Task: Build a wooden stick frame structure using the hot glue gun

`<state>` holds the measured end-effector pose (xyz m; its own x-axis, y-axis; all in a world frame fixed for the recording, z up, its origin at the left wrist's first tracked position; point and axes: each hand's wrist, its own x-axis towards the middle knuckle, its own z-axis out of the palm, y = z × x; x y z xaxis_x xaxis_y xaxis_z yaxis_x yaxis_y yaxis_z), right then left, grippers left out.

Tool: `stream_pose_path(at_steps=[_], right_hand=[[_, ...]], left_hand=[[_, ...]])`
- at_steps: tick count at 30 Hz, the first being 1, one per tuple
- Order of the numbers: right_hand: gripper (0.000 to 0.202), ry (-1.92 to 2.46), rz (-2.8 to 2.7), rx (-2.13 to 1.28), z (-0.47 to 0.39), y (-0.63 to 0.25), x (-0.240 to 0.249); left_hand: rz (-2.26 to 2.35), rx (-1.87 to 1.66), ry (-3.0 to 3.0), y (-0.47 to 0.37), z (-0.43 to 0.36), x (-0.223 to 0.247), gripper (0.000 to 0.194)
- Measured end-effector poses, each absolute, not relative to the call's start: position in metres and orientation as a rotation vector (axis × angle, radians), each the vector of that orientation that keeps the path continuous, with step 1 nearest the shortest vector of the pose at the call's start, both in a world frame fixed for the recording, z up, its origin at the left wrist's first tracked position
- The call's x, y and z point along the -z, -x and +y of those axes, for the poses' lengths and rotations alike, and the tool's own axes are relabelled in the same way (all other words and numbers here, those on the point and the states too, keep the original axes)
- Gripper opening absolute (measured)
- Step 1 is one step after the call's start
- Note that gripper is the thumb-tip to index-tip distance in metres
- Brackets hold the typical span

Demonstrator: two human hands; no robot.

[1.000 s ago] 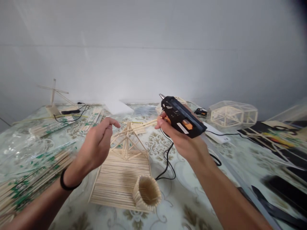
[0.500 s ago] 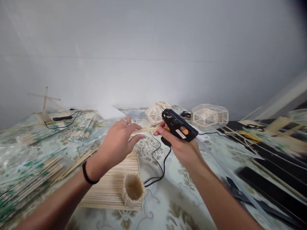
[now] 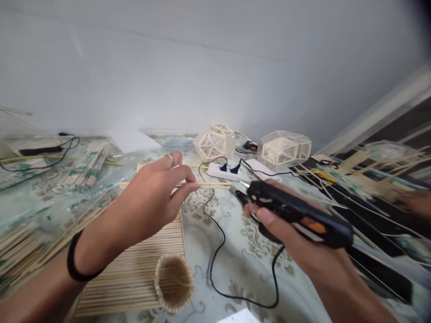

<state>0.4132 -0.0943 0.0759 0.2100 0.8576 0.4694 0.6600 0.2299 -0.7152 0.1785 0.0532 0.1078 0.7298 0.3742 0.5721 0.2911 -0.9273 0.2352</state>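
Observation:
My left hand (image 3: 153, 193), with a ring and a black wristband, is closed in a pinch on thin wooden sticks (image 3: 215, 184). They lie level and run to the right, past my fingertips. My right hand (image 3: 296, 237) is wrapped round a black glue gun (image 3: 299, 215) with an orange patch. Its metal nozzle points left, close to the sticks' right end; I cannot tell whether they touch. Below my left hand lies a flat panel of sticks (image 3: 117, 278), partly hidden by my arm. On its right edge stands a round stick cup (image 3: 174, 283).
A white power strip (image 3: 215, 171) with black plugs is behind the sticks. The glue gun's cable (image 3: 215, 264) loops over the cloth. Two stick-framed clear shapes (image 3: 215, 143) stand near the wall. Stick bundles (image 3: 84, 168) lie left. Another person's hand (image 3: 415, 202) is at the far right.
My right hand has let go of the sticks' right end and moved right and down with the glue gun, whose nozzle now points left at them. The view has shifted, and the power strip shows.

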Motion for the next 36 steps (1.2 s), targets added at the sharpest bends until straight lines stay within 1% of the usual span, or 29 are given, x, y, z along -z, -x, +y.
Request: stream_pose_path(at_steps=[2,7,16,36], right_hand=[[0.019,1.515,-1.574,-0.268,-0.101,-0.408,-0.076],[0.027,1.535,-1.609,-0.208,-0.1,-0.395,-0.071],[0.03,1.54,-1.636,-0.117,-0.096,-0.389,-0.069],[0.033,1.591,-1.672,-0.067,-0.099,-0.393,-0.067]], left_hand=[[0.551,-0.937,-2.818,-0.178,0.053,-0.107,0.012],[0.545,-0.935,-2.848,-0.178,0.055,-0.107,0.01],[0.557,-0.892,-2.863,-0.178,0.056,-0.108,0.015],[0.553,-0.884,-2.845,-0.178,0.056,-0.108,0.011]])
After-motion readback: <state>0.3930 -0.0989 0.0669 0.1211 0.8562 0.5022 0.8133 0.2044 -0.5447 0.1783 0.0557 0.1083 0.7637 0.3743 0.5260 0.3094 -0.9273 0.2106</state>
